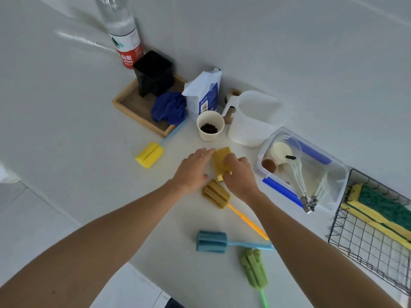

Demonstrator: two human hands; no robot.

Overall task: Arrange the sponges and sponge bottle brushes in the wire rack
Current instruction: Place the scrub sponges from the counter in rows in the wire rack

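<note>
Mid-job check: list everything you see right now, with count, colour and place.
wire rack: 1, black, right edge
sponges in rack: at least 2, yellow and green, stacked in the wire rack
yellow sponge: 1, table centre, under both hands
bottle brushes: 4; yellow left, tan centre, blue and green near
clear container: 1, blue clips, holds utensils
white jug: 1, far
paper cup: 1, white, dark beans inside
white bag: 1, far
wooden tray: 1, holds black holder, blue cloth
water bottle: 1, clear, far corner
left hand: flat by sponge
right hand: grips sponge
</note>
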